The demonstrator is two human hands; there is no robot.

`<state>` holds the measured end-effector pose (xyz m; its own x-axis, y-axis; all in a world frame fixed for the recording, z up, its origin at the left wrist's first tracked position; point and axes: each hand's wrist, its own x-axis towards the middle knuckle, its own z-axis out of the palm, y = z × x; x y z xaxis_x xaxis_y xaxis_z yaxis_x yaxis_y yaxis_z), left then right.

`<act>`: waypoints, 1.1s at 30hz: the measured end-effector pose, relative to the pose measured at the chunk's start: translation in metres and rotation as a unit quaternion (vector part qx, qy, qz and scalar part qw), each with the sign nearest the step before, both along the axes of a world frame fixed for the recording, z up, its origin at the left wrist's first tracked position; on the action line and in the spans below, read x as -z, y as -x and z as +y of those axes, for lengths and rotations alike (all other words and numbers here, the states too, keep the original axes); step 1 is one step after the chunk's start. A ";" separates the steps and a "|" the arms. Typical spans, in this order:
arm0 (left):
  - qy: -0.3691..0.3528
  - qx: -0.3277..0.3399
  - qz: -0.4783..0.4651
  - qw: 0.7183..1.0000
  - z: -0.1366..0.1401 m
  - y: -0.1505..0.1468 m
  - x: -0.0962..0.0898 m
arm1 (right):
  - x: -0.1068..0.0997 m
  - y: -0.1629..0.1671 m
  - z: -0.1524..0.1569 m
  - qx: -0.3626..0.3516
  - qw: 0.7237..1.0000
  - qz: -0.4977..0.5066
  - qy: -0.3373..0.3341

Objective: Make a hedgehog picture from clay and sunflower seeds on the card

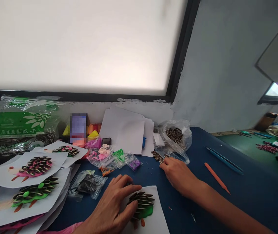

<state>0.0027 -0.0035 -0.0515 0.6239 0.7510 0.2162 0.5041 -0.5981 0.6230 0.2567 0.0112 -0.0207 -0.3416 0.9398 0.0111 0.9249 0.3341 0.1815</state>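
Note:
My left hand rests at the left edge of a white sheet, fingers apart, with its thumb and index finger bordering a hedgehog-like picture. The picture has rows of striped sunflower seeds pressed into green clay, with small brown feet below. My right hand reaches to a small heap of loose sunflower seeds on the blue table. Its fingers are drawn together at the heap's near edge, and whatever lies between the fingertips is hidden.
A clear bag of seeds stands behind the heap. Finished seed pictures are stacked at left. Small clay packets, a black packet and blank sheets lie ahead. An orange tool and blue tweezers lie at right.

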 end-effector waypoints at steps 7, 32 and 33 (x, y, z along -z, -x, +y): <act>0.021 -0.011 -0.011 1.000 0.002 0.001 -0.001 | -0.004 0.007 -0.014 -0.007 0.997 0.075 -0.015; -0.003 -0.045 -0.049 0.998 0.005 0.004 0.010 | 0.001 0.014 -0.058 -0.024 0.943 0.329 -0.037; -0.024 -0.059 -0.042 0.997 0.006 0.004 0.012 | 0.001 0.015 -0.060 -0.015 0.944 0.328 -0.032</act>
<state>-0.0014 0.0026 -0.0636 0.5095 0.8060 0.3013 0.5195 -0.5672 0.6390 0.2416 -0.0489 -0.0220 -0.2671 0.9203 0.2858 0.8354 0.3690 -0.4073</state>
